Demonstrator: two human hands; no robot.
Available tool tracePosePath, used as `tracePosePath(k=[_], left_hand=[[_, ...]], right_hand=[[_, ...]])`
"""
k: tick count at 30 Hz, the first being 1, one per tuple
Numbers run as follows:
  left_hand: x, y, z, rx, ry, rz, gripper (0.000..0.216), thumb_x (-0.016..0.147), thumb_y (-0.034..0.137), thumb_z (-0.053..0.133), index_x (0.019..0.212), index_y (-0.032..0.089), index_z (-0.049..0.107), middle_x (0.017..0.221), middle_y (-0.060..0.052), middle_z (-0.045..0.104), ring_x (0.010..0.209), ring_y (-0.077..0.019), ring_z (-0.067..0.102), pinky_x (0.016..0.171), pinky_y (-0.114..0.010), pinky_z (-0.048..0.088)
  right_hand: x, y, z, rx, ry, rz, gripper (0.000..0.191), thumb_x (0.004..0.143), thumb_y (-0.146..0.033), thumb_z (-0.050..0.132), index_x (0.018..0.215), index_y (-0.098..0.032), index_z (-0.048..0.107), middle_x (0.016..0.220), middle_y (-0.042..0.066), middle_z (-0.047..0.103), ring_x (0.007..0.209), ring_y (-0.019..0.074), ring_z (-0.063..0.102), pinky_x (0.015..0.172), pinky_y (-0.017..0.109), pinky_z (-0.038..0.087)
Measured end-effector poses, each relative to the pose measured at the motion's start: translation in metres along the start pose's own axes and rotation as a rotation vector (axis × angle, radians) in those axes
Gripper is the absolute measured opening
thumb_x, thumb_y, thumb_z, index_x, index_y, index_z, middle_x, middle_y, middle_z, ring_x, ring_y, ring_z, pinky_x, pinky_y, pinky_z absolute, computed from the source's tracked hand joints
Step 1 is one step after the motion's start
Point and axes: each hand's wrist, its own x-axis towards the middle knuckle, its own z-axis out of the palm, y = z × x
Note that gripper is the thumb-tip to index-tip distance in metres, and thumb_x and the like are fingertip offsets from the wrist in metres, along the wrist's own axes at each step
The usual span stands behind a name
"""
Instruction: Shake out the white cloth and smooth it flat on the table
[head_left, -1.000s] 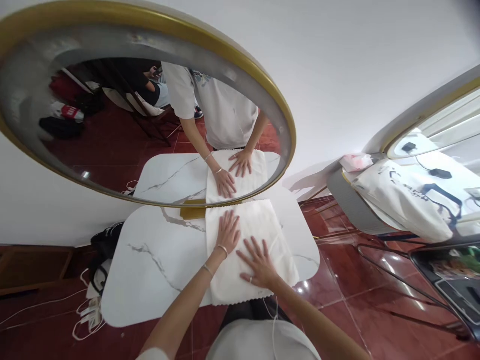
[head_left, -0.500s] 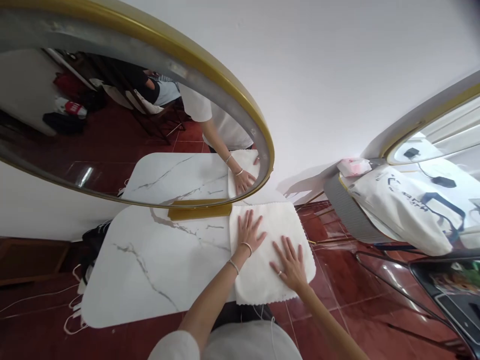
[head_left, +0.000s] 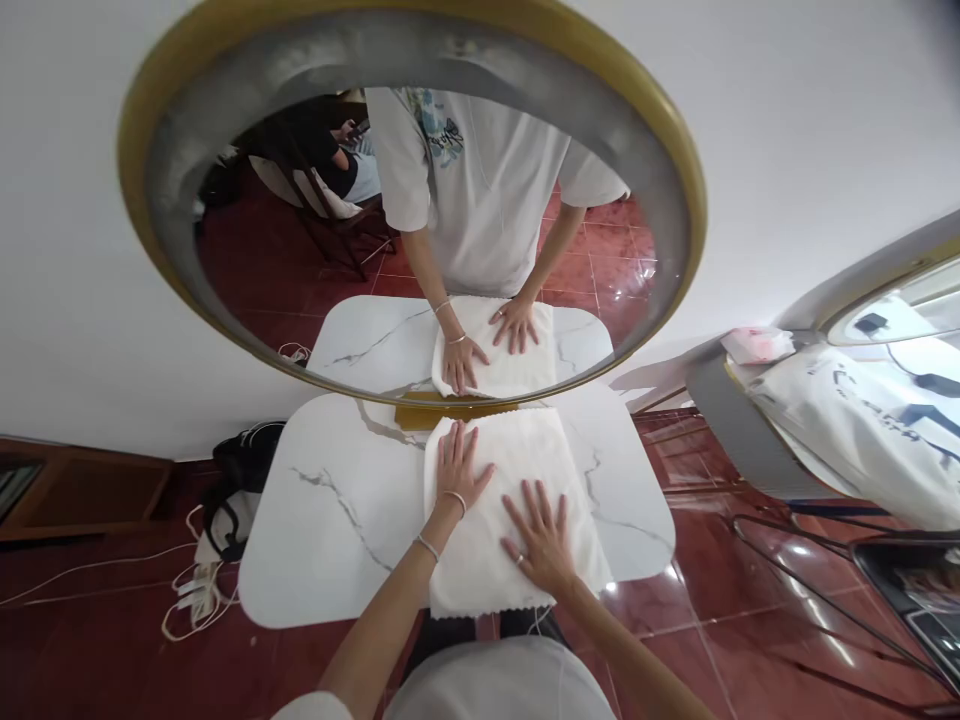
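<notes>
A white cloth (head_left: 525,455) with scalloped edges lies flat on a white marble-patterned table (head_left: 337,510). My left hand (head_left: 459,466) rests flat on the cloth's far left part, fingers spread, with bracelets on the wrist. On the near right part my right hand (head_left: 541,538) presses flat as well, fingers apart, a ring on one finger. Neither hand holds anything.
A round gold-framed mirror (head_left: 675,200) stands at the table's far edge on a gold base (head_left: 416,412) and reflects me and the table. A black bag (head_left: 240,465) and white cables (head_left: 191,600) lie on the red tile floor at left. A white tote bag (head_left: 862,430) sits at right.
The view swung back toward the centre, so mirror and table now face me. Both hands stay flat on the cloth in about the same places.
</notes>
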Motion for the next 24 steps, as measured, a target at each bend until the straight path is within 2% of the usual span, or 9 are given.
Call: tracePosePath(k=[4, 5, 7, 9, 11, 14, 17, 20, 24], left_hand=[[-0.005, -0.043, -0.012, -0.001, 0.070, -0.052, 0.077, 0.089, 0.050, 0.047, 0.150, 0.016, 0.016, 0.158, -0.016, 0.011, 0.146, -0.0314, 0.009, 0.116, -0.054, 0.018], [-0.004, -0.050, -0.013, -0.010, 0.080, -0.040, 0.076, 0.090, 0.048, 0.046, 0.151, 0.015, 0.014, 0.158, -0.017, 0.013, 0.146, -0.0320, 0.008, 0.116, -0.055, 0.018], [0.002, -0.056, -0.013, -0.047, 0.049, 0.084, 0.068, 0.094, 0.037, 0.039, 0.151, 0.014, 0.011, 0.156, -0.015, 0.022, 0.146, -0.0287, 0.013, 0.117, -0.051, 0.020], [0.011, -0.054, -0.010, -0.095, -0.031, 0.270, 0.060, 0.095, 0.026, 0.033, 0.151, 0.014, 0.014, 0.153, -0.012, 0.031, 0.145, -0.0229, 0.019, 0.118, -0.044, 0.022], [0.022, -0.044, -0.006, -0.128, -0.090, 0.383, 0.058, 0.094, 0.025, 0.034, 0.149, 0.013, 0.021, 0.154, -0.011, 0.031, 0.145, -0.0214, 0.019, 0.118, -0.041, 0.022], [0.035, -0.024, -0.001, -0.155, -0.117, 0.447, 0.060, 0.092, 0.036, 0.044, 0.146, 0.015, 0.030, 0.157, -0.012, 0.021, 0.146, -0.0256, 0.011, 0.118, -0.044, 0.019], [0.040, -0.008, 0.002, -0.178, -0.129, 0.480, 0.059, 0.090, 0.043, 0.048, 0.143, 0.021, 0.036, 0.159, -0.011, 0.016, 0.147, -0.0270, 0.008, 0.118, -0.048, 0.015], [0.036, -0.011, -0.001, -0.183, -0.133, 0.449, 0.060, 0.088, 0.048, 0.050, 0.142, 0.025, 0.038, 0.159, -0.009, 0.016, 0.146, -0.0265, 0.012, 0.118, -0.050, 0.012], [0.020, -0.049, -0.017, -0.158, -0.110, 0.356, 0.063, 0.085, 0.053, 0.054, 0.142, 0.030, 0.039, 0.159, -0.007, 0.016, 0.146, -0.0274, 0.013, 0.118, -0.052, 0.009]], right_hand=[[0.028, -0.037, 0.009, 0.008, 0.004, -0.019, 0.067, 0.093, -0.051, 0.042, 0.151, -0.033, 0.014, 0.158, 0.011, 0.011, 0.143, 0.0387, 0.009, 0.107, 0.067, 0.011], [0.033, -0.043, 0.010, 0.006, 0.008, -0.015, 0.067, 0.093, -0.051, 0.043, 0.151, -0.033, 0.014, 0.158, 0.011, 0.011, 0.144, 0.0384, 0.009, 0.107, 0.067, 0.011], [0.038, -0.051, 0.012, -0.002, 0.014, -0.003, 0.066, 0.093, -0.049, 0.043, 0.151, -0.033, 0.014, 0.158, 0.010, 0.011, 0.144, 0.0372, 0.009, 0.108, 0.066, 0.011], [0.036, -0.050, 0.013, -0.013, 0.009, 0.007, 0.064, 0.094, -0.047, 0.041, 0.151, -0.033, 0.014, 0.158, 0.009, 0.013, 0.144, 0.0355, 0.009, 0.109, 0.064, 0.011], [0.028, -0.043, 0.012, -0.024, -0.001, 0.020, 0.063, 0.095, -0.046, 0.039, 0.151, -0.032, 0.014, 0.158, 0.008, 0.013, 0.145, 0.0331, 0.009, 0.111, 0.062, 0.010], [0.014, -0.030, 0.008, -0.031, -0.010, 0.064, 0.062, 0.096, -0.045, 0.038, 0.151, -0.031, 0.013, 0.159, 0.007, 0.010, 0.145, 0.0318, 0.009, 0.112, 0.060, 0.010], [0.002, -0.023, 0.003, -0.015, -0.016, 0.077, 0.065, 0.094, -0.049, 0.041, 0.151, -0.032, 0.016, 0.159, 0.008, 0.003, 0.144, 0.0363, 0.007, 0.110, 0.065, 0.008], [0.001, -0.033, -0.001, 0.040, -0.094, -0.091, 0.070, 0.089, -0.059, 0.045, 0.150, -0.035, 0.019, 0.159, 0.007, 0.004, 0.144, 0.0386, 0.006, 0.108, 0.069, 0.002], [0.017, -0.069, -0.003, 0.122, -0.218, -0.315, 0.074, 0.087, -0.064, 0.046, 0.150, -0.037, 0.017, 0.159, 0.007, 0.006, 0.144, 0.0363, 0.004, 0.108, 0.068, -0.007]])
